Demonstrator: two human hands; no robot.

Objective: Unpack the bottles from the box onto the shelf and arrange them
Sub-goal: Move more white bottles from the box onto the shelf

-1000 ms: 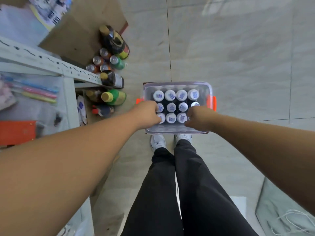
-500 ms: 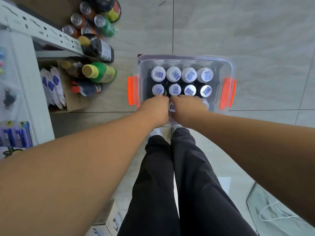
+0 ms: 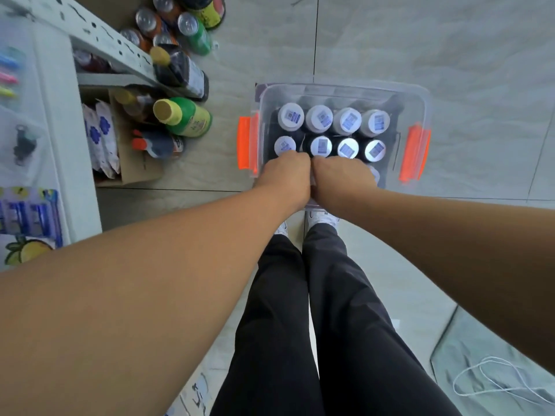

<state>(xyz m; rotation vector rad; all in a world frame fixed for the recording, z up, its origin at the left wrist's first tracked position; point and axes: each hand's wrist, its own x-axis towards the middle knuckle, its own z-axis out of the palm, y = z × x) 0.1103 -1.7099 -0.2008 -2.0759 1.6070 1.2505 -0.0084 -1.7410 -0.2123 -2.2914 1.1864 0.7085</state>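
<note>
A clear plastic box [image 3: 342, 87] with orange latches [image 3: 247, 144] stands on the tiled floor in front of my feet. Dark bottles with white labelled caps [image 3: 348, 120] fill it in upright rows. My left hand [image 3: 286, 172] and my right hand [image 3: 342, 175] lie side by side, touching, over the near row. Both are curled into fists around bottles there, with the fingers hidden under the backs of the hands. The grey metal shelf [image 3: 99, 40] stands to the left.
Beside the shelf on the floor are a green bottle [image 3: 186, 117], a dark bottle [image 3: 180, 70] and several cans [image 3: 192, 28]. A cardboard box [image 3: 132, 172] with packets sits under the shelf. A white cord [image 3: 495, 379] lies lower right. My legs stand below the box.
Both hands moved from apart at the box's near edge to touching at the middle of the near row. The view came closer to the box.
</note>
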